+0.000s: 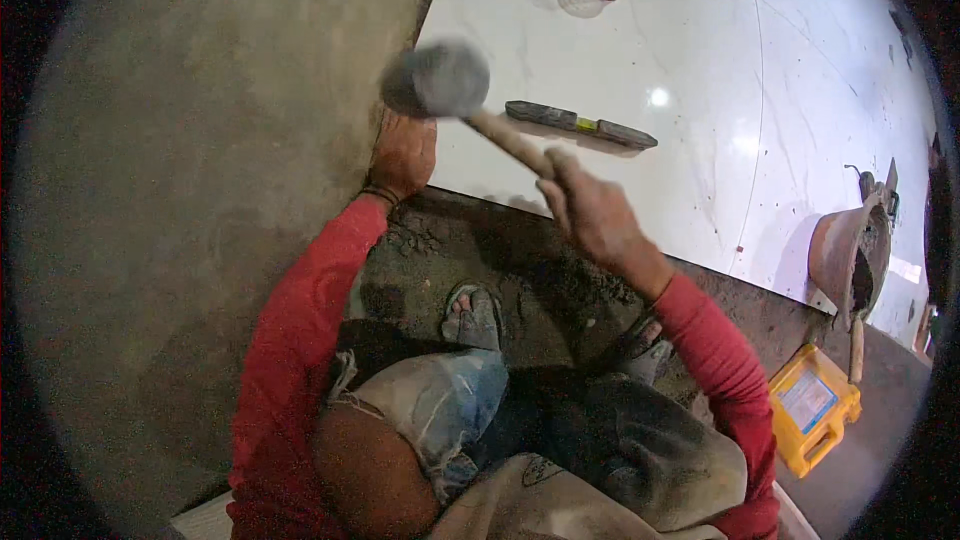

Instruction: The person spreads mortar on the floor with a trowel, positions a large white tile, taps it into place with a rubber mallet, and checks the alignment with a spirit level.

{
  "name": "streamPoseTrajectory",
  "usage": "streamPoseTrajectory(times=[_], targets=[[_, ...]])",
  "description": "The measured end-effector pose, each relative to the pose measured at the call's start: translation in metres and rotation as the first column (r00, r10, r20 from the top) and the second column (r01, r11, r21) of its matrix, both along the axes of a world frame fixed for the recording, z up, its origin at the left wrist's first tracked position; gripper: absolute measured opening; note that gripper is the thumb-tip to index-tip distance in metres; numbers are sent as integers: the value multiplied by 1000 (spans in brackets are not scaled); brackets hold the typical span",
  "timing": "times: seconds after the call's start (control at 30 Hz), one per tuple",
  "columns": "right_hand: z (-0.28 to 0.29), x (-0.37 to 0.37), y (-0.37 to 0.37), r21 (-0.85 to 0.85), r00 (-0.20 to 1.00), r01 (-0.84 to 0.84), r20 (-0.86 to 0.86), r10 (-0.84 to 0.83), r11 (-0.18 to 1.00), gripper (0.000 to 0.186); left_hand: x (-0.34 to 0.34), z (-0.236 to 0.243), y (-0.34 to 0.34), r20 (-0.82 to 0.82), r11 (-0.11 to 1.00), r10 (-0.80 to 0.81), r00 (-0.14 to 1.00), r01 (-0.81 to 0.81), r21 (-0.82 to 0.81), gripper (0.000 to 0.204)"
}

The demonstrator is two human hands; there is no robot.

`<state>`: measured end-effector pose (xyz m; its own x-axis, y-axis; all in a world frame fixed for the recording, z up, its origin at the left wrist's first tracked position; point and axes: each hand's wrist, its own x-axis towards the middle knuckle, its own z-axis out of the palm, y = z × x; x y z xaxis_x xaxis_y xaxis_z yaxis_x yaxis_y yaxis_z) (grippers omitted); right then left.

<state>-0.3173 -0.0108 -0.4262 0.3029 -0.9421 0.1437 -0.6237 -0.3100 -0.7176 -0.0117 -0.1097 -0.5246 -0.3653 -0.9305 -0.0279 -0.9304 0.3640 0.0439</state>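
Observation:
My right hand [603,215] grips the wooden handle of a rubber mallet [450,80]. The mallet's dark, greyish head is blurred and raised over the left edge of a large glossy white floor tile [640,180]. Beside that edge rests my left hand [404,155], close to the bare grey surface; its fingers are hidden behind the mallet head. On the tile, just right of the mallet, lies a short black spirit level [580,124] with a yellow-green vial in its middle.
More white tiles [830,120] with small spacers along their joints stretch to the right. A pinkish tub [833,255] of grey mix sits at the right, and a yellow jerrycan [812,410] lies below it. Dark, rough mortar bed [540,260] borders the tile's near edge. Grey surface [210,190] fills the left.

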Motion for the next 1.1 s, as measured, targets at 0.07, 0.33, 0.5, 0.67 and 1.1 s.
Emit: streamPoseTrajectory(times=[0.07, 0.33, 0.5, 0.67, 1.1], targets=[[-19, -2, 8, 200, 982, -7, -181, 44, 980, 30, -11, 12, -2, -396, 968, -217, 892, 143, -208, 63], [-20, -1, 22, -46, 999, -19, -42, 17, 999, 35, 1, -1, 3, -158, 973, -167, 973, 138, -183, 64], [-11, 13, 17, 207, 981, -30, -181, 68, 978, 41, 20, -3, 2, -135, 950, -224, 965, 185, -253, 64], [-36, -10, 28, 159, 964, -3, -262, 45, 987, 37, -12, 16, -1, -273, 992, -109, 956, 87, -93, 64], [9, 13, 20, 183, 985, -12, -166, 42, 983, 34, 25, -7, 1, 14, 965, -177, 984, 177, -192, 65]])
